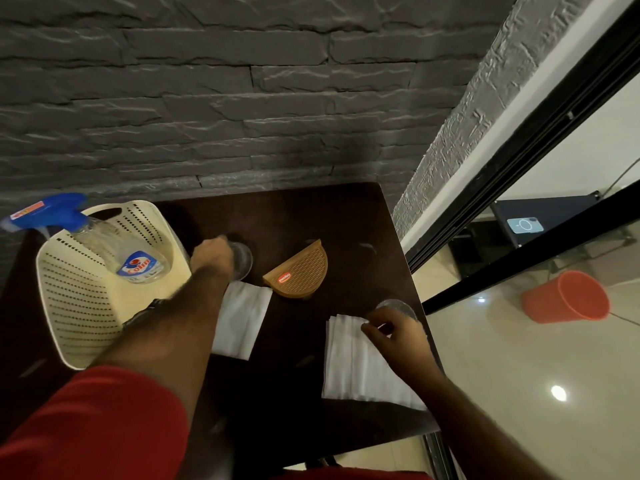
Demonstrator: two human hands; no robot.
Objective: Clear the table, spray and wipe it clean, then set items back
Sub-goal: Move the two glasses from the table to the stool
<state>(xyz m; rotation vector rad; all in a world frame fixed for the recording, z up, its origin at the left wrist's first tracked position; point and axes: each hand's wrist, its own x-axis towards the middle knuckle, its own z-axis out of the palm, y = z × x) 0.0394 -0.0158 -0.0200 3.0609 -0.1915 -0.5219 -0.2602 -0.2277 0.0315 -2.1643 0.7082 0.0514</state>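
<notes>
On the dark wooden table (311,209), my left hand (211,259) grips a clear drinking glass (242,259) near the middle. A white napkin (240,320) lies just in front of that glass. My right hand (394,336) pinches the top edge of a second white napkin (353,368) at the table's right edge. Another clear glass (398,306) stands right behind that hand. A brown semicircular napkin holder (299,271) lies flat between the two glasses. The spray bottle (104,240) with a blue trigger leans inside a cream perforated basket (79,306) at the left.
A grey stone wall runs along the table's far side. To the right are a black sliding-door frame (519,188) and a glossy tiled floor with an orange bucket (568,299) tipped on its side. A phone (524,225) lies on a dark stand beyond the door.
</notes>
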